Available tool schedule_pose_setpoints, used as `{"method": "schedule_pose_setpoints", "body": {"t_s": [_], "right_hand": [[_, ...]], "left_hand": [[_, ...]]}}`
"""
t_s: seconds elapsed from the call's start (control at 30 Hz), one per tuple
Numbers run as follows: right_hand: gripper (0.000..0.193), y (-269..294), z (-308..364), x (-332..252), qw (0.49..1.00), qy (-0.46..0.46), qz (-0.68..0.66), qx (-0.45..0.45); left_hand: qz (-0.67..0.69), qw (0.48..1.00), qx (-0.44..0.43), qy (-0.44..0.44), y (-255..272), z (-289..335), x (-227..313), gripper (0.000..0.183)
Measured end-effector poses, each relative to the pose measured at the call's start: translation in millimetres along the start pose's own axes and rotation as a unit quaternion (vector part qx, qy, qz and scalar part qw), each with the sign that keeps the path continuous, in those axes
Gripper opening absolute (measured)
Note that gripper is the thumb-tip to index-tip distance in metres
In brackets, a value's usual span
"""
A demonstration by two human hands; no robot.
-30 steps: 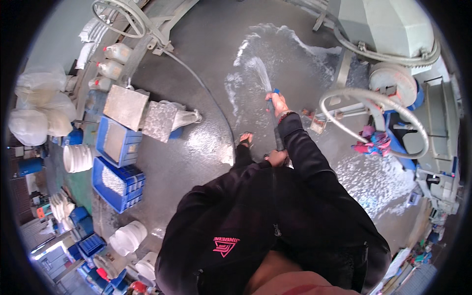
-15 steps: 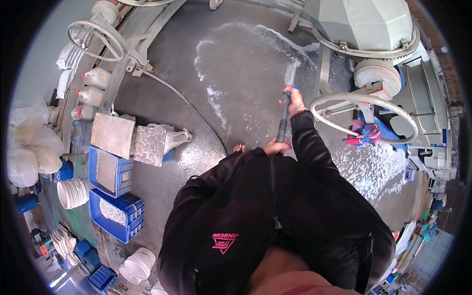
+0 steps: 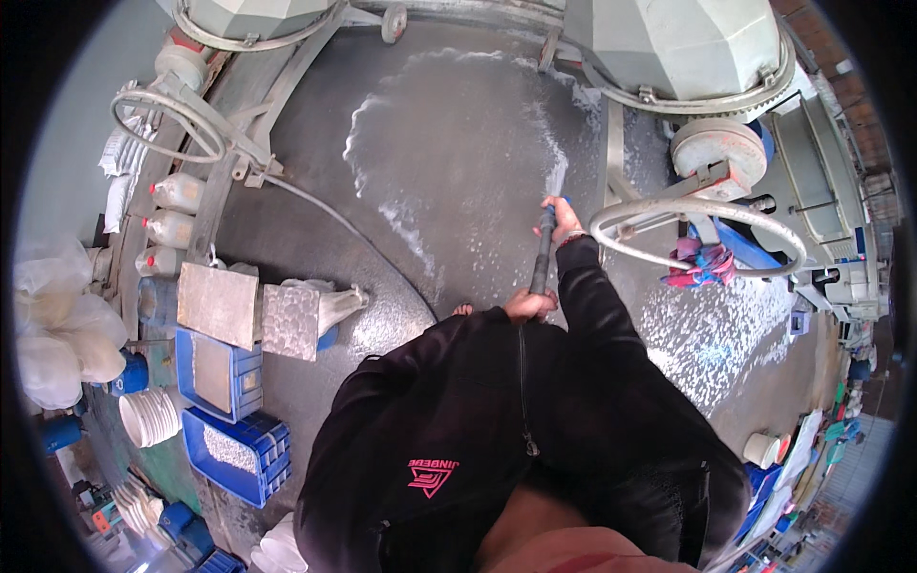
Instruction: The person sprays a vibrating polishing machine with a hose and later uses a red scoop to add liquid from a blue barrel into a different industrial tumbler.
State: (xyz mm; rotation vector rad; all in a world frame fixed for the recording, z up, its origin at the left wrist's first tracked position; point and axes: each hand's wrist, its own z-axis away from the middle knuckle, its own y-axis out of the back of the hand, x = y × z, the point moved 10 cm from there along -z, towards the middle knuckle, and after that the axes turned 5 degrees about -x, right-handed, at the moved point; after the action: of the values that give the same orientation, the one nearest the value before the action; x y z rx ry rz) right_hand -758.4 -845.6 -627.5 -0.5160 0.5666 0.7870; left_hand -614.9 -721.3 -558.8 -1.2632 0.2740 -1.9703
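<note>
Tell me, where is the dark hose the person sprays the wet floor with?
In the head view, the dark hose runs up the middle, between the left hand and right hand, beside the grey metal handwheel.

Industrial workshop, by the look: wet concrete floor (image 3: pixel 449 172), 2 large grey mixer drums (image 3: pixel 683 43) with handwheels (image 3: pixel 693 229), blue plastic crates (image 3: pixel 234 454), stacked white buckets (image 3: pixel 148 417), jugs (image 3: pixel 177 191).

Wet grey concrete floor (image 3: pixel 458 143), foamy water (image 3: pixel 420 220), blue crates (image 3: pixel 234 454), jugs (image 3: pixel 177 193)
</note>
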Motion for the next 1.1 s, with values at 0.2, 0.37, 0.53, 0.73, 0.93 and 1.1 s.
{"method": "schedule_pose_setpoints", "body": {"t_s": [0.2, 0.37, 0.53, 0.73, 0.93, 1.1], "right_hand": [[0.042, -42, 63, -70, 0.984, 0.180, -0.004, 0.010], [0.043, -3, 16, -27, 0.995, 0.067, 0.005, 0.080], [0.051, -79, 8, -12, 0.994, 0.048, 0.094, 0.019], [0.065, -194, 41, -19, 0.966, 0.119, 0.180, -0.143], [0.048, -193, 24, -10, 0.966, 0.080, 0.201, -0.138], [0.027, -217, 30, 5, 0.938, -0.016, 0.308, -0.159]], "left_hand": [[0.090, 0.995, 0.051, 0.001, 4, -2, 9, 0.009], [0.058, 0.997, 0.027, 0.032, 14, -14, 6, 0.009], [0.081, 0.992, 0.095, 0.006, 54, -49, -48, 0.006], [0.092, 0.982, 0.159, -0.034, 65, -1, -14, 0.007], [0.124, 0.967, 0.201, -0.092, 75, 22, 14, 0.016], [0.330, 0.914, 0.206, -0.117, 72, 33, 14, 0.006]]}}
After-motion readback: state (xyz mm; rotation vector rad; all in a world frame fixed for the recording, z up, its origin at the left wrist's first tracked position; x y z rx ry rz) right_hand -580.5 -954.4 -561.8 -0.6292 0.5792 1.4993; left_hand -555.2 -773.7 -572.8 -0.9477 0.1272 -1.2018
